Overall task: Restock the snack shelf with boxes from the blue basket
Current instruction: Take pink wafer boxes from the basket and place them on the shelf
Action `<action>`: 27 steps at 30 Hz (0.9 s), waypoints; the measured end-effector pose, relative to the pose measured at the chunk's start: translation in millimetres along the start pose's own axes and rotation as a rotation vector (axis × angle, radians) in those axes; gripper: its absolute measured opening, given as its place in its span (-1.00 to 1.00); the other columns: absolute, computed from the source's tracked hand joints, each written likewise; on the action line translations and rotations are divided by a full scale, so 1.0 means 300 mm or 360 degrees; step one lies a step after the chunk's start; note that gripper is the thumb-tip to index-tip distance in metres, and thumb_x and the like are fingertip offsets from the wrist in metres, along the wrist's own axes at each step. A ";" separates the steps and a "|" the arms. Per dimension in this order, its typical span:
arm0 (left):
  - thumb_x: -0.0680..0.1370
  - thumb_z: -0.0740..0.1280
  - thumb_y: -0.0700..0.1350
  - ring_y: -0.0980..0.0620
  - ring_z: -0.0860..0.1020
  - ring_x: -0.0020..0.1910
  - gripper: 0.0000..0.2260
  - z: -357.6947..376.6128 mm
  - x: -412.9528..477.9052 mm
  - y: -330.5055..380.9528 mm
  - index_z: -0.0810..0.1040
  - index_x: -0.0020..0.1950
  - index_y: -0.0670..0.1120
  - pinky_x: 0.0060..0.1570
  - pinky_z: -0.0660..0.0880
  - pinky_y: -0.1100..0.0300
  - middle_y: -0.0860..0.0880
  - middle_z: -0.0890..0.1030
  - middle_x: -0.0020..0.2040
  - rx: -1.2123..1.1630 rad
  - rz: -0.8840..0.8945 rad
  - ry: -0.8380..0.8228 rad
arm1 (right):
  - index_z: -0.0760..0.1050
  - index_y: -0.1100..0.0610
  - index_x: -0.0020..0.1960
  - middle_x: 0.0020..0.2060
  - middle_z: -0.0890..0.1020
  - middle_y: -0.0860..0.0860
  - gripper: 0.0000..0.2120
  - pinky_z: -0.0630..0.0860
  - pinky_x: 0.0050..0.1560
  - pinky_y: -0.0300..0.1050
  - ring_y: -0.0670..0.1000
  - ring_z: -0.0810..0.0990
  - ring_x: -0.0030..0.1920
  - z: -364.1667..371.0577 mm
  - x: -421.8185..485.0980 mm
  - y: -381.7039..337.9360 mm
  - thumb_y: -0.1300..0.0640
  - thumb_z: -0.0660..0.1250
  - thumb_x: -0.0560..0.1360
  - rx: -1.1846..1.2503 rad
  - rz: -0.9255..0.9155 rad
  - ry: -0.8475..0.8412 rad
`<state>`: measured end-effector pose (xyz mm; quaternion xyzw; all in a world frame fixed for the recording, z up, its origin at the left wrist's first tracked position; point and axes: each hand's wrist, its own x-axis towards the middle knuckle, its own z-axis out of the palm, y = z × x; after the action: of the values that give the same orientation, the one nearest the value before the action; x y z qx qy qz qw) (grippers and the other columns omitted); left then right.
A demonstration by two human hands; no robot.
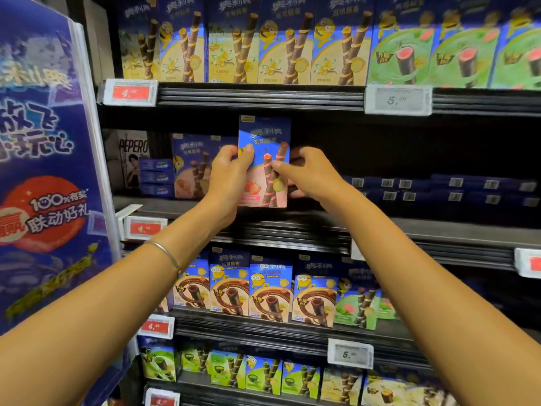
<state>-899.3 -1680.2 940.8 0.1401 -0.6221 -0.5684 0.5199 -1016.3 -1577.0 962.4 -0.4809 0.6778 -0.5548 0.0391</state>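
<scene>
Holding: left hand (228, 183) grips strawberry box (263, 136) left edge; right hand (307, 174) pinches right edge.
Box axis: upright.
Gap: shelf (439, 227) space lies far, directly behind box.

blue-and-pink strawberry wafer-roll box (265, 148) stands upright at the middle shelf (439, 227) front edge.

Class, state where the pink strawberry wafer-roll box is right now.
In the head view the strawberry box is centre frame, held upright between the left hand and right hand at the front of the middle shelf, just right of a matching standing box.
</scene>
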 end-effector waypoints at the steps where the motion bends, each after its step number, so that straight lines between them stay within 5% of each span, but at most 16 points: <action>1: 0.72 0.30 -0.04 0.05 0.69 -0.16 -0.87 0.007 0.000 -0.001 0.49 0.02 -0.05 -0.08 0.66 -0.07 0.04 0.70 -0.15 0.0070 0.0046 -0.0018 | 0.55 0.04 0.05 -0.05 0.72 0.03 -0.84 0.70 -0.06 0.05 0.02 0.73 -0.05 -0.021 -0.002 0.006 0.01 0.44 0.54 0.0022 0.0028 0.0001; 4: 0.71 0.32 0.03 -0.01 0.65 0.15 -0.84 -0.011 0.017 -0.010 0.50 0.18 -0.04 0.11 0.56 -0.02 -0.02 0.64 0.12 0.0460 0.0309 -0.0023 | 0.54 0.18 0.13 -0.02 0.70 0.11 -0.76 0.70 -0.08 0.11 0.06 0.73 -0.06 -0.086 0.003 0.037 0.07 0.44 0.55 0.0025 0.0131 0.0106; 6: 0.68 0.35 0.10 -0.13 0.54 0.31 -0.63 -0.058 0.041 -0.011 0.46 0.36 -0.10 0.22 0.47 -0.01 -0.09 0.56 0.29 0.0876 0.0456 0.0015 | 0.51 0.16 -0.03 -0.09 0.66 0.10 -0.89 0.71 -0.16 0.05 0.02 0.71 -0.14 -0.128 0.014 0.069 0.16 0.42 0.55 0.0029 0.0209 0.0202; 8: 0.64 0.38 0.15 -0.26 0.49 0.27 -0.53 -0.108 0.076 -0.009 0.43 0.38 -0.15 0.14 0.45 -0.10 -0.18 0.52 0.25 0.1394 0.0550 0.0083 | 0.50 0.15 -0.12 -0.11 0.62 0.11 -0.92 0.70 -0.08 0.11 0.05 0.68 -0.13 -0.162 0.032 0.111 0.25 0.37 0.54 -0.0024 0.0315 0.0285; 12: 0.57 0.44 0.17 -0.40 0.55 0.18 -0.48 -0.130 0.141 0.022 0.51 0.34 -0.20 0.11 0.49 -0.22 -0.32 0.60 0.20 0.2181 0.0617 0.0062 | 0.54 0.35 0.14 0.11 0.60 0.29 -0.77 0.59 0.16 0.28 0.29 0.60 0.13 -0.183 0.068 0.198 0.31 0.25 0.54 -0.0248 0.0508 0.0335; 14: 0.54 0.46 0.17 -0.37 0.57 0.23 -0.39 -0.123 0.159 0.033 0.45 0.53 -0.04 0.15 0.52 -0.22 -0.25 0.57 0.35 0.2273 0.0649 -0.0043 | 0.52 0.34 0.19 0.17 0.58 0.31 -0.76 0.57 0.19 0.27 0.32 0.58 0.19 -0.183 0.092 0.232 0.31 0.24 0.55 -0.0256 0.0542 0.0328; 17: 0.52 0.49 0.18 -0.28 0.31 0.55 -0.17 -0.120 0.183 0.028 0.16 0.70 0.15 0.37 0.42 -0.25 -0.09 0.22 0.67 0.2288 0.0806 -0.0193 | 0.50 0.23 0.32 0.23 0.59 0.21 -0.68 0.61 0.16 0.18 0.24 0.61 0.20 -0.185 0.126 0.246 0.24 0.29 0.57 -0.0292 0.0530 0.0328; 22: 0.46 0.54 0.18 -0.19 0.00 0.69 0.02 -0.114 0.243 0.007 -0.02 0.74 0.10 0.64 0.00 -0.19 -0.05 -0.03 0.74 0.2465 0.0860 -0.0304 | 0.37 0.22 0.40 0.31 0.50 0.23 -0.55 0.57 0.23 0.19 0.27 0.52 0.28 -0.161 0.181 0.250 0.26 0.39 0.55 -0.0515 0.0594 0.0240; 27: 0.51 0.51 0.20 -0.17 -0.05 0.71 0.06 -0.088 0.269 0.000 -0.18 0.73 0.10 0.65 -0.03 -0.22 -0.02 -0.12 0.75 0.2560 0.0768 -0.0388 | 0.37 0.22 0.38 0.28 0.49 0.24 -0.55 0.59 0.20 0.19 0.28 0.53 0.25 -0.142 0.212 0.258 0.26 0.41 0.54 -0.0681 0.0595 0.0266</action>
<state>-912.1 -1756.8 975.2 0.2683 -0.9015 0.1624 0.2983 -1122.3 -1596.8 948.2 -0.2977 0.8571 -0.4200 -0.0176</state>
